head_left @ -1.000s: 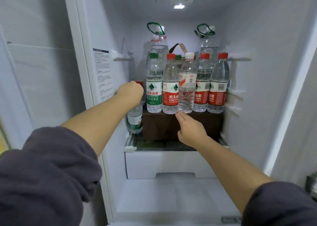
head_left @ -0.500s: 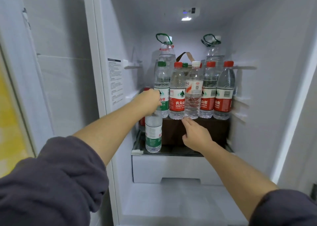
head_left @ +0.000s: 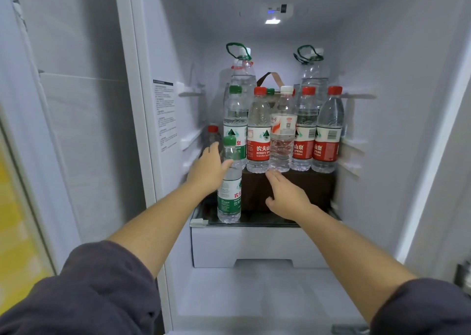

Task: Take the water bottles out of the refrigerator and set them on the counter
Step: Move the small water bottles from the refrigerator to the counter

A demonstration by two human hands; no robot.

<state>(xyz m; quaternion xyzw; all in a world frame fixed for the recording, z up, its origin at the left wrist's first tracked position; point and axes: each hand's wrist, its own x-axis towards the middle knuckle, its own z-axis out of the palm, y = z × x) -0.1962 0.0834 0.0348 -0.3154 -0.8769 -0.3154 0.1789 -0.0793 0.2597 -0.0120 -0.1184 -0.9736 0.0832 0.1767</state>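
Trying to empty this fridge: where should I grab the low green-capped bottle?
I'd wrap the left hand round the bottle's clear upper body, from the front-left: it stands upright at the shelf edge, box close on its right.

- We make out only the cap and shoulder of a red-capped bottle [head_left: 212, 134]; the left hand [head_left: 206, 173] hides the rest, at nine o'clock from the green-label bottle [head_left: 229, 197].
- The print on the wall sticker [head_left: 165, 115] is too small for us to read.
- A brown strap [head_left: 277, 80] shows at twelve o'clock above the red-label bottle [head_left: 258, 141]; what it is attached to is hidden.
- At four o'clock the frame edge cuts off a dark object [head_left: 464, 276].
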